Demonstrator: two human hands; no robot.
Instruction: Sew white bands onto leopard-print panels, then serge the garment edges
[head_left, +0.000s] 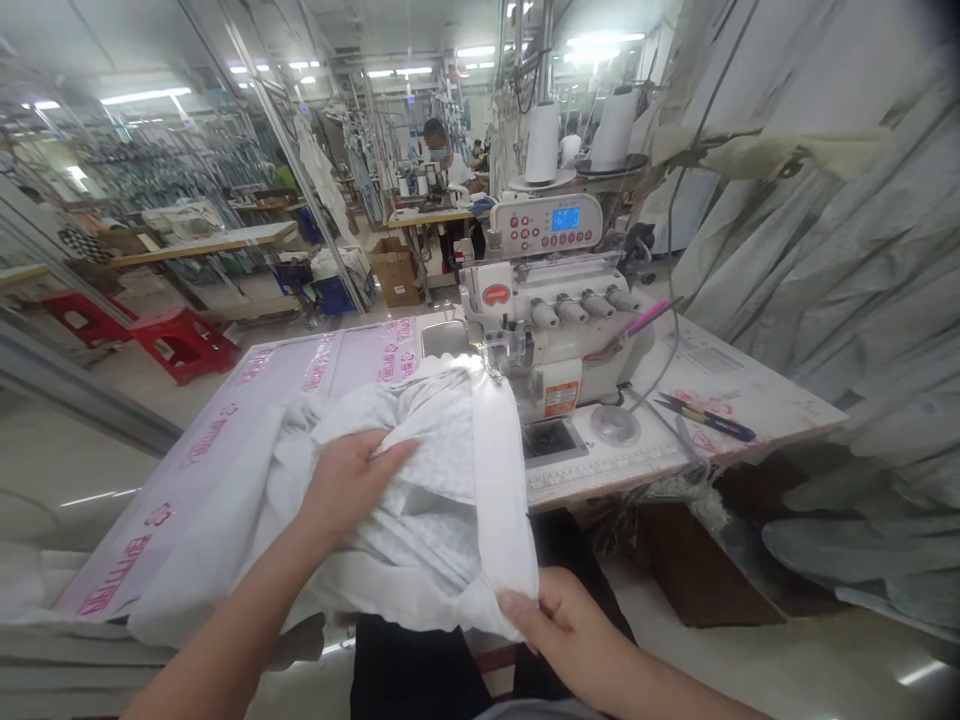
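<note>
A white garment [439, 505] with a faint pale pattern lies bunched over the front of the sewing table, its smooth white band [499, 470] running toward me from the sewing head. My left hand [349, 485] rests among the folds, thumb stretched along the cloth and the fingers gathering fabric, partly hidden. Near the table's front edge, my right hand [559, 625] pinches the lower corner of the band between thumb and fingers. The far end of the band sits at the lit needle area of the white overlock sewing machine [559, 330].
Thread snips [705, 415] lie on the table right of the machine. White thread cones [541, 145] stand behind the control panel [551, 222]. Pale garments [847, 280] hang close on the right. Red stools [184, 345] stand at left; a co-worker [450, 165] sits farther back.
</note>
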